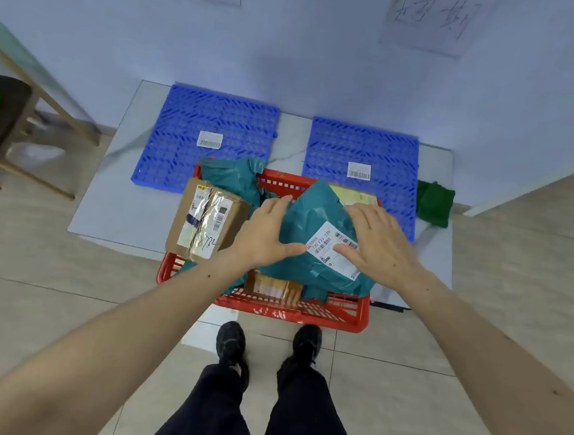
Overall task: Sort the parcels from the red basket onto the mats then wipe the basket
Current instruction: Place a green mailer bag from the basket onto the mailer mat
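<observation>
The left hand (pixel 263 236) lies with straight, nearly joined fingers along the left flank of a teal plastic parcel (pixel 313 219), thumb stretched across its front toward the white shipping label (pixel 336 248). The right hand (pixel 376 241) rests flat on top with fingers spread, thumb on that label. Neither hand curls round the bag.

The teal parcel sits atop the pile in the red basket (pixel 305 316), which stands on the floor just ahead of the person's black shoes (pixel 231 345). At the basket's 9 o'clock a taped cardboard box (pixel 206 221) leans over the rim; at 11 o'clock lies another teal bag (pixel 234 175).

Beyond, at 11 and 1 o'clock, two blue grid mats (pixel 210 122) each carry a barcode sticker. A green cloth (pixel 434 203) lies at 3 o'clock of the right mat.
</observation>
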### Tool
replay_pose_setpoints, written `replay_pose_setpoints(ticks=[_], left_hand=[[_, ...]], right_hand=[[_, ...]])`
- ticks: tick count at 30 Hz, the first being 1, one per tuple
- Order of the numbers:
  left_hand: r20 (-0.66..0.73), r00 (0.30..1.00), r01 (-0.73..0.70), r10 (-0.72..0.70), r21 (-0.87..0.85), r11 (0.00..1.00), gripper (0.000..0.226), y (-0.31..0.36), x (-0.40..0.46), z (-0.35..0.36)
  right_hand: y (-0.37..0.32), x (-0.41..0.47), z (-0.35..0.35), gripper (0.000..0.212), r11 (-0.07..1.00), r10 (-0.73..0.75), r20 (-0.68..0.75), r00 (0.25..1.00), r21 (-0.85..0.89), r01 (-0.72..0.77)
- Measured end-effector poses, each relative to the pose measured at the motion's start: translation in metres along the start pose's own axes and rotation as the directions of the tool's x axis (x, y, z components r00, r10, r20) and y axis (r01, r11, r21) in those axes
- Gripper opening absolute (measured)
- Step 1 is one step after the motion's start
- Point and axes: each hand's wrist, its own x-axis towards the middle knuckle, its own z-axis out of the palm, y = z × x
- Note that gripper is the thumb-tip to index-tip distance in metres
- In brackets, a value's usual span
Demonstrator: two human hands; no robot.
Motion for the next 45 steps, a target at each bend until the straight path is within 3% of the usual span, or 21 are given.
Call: replay_pose_setpoints(ticks=[4,8,14,26,34,37,40,45], left_hand=[[0.017,0.994,0.106,-0.106,0.009,0.994,0.121,0.006,0.009,0.028],[-0.01,0.974,0.224,-0.224,-0.026,0.974,0.127,0.007,0.017,0.048],[-0.042,0.947,0.318,-0.32,-0.037,0.947,0.123,0.001,0.025,0.056],[-0.036,0.949,0.309,-0.314,-0.095,0.946,0.109,0.004,0.034,0.054],[-0.044,0.962,0.257,-0.27,-0.187,0.948,0.1,0.011,0.03,0.032],[-0.067,0.965,0.236,-0.255,-0.21,0.949,0.105,0.014,0.029,0.016],[-0.079,0.971,0.198,-0.225,-0.255,0.946,0.105,0.017,0.029,0.001],[-0.161,0.972,0.116,-0.173,-0.313,0.943,0.104,0.034,0.033,-0.022]], right_hand=[[0.022,0.001,0.013,0.088,0.999,0.025,0.153,0.988,0.016,-0.028],[0.043,0.003,0.028,0.094,1.0,0.001,0.219,0.976,0.024,-0.006],[0.055,0.011,0.044,0.074,0.999,0.004,0.316,0.949,0.04,-0.018],[0.063,0.025,0.057,0.045,0.991,-0.025,0.358,0.933,0.131,-0.023],[0.061,0.028,0.043,0.043,0.956,-0.025,0.398,0.917,0.279,-0.095],[0.059,0.029,0.031,0.042,0.886,-0.032,0.443,0.896,0.428,-0.18],[0.055,0.029,0.017,0.035,0.73,-0.041,0.479,0.877,0.613,-0.301],[0.052,0.031,0.001,0.043,0.516,-0.026,0.492,0.87,0.752,-0.41]])
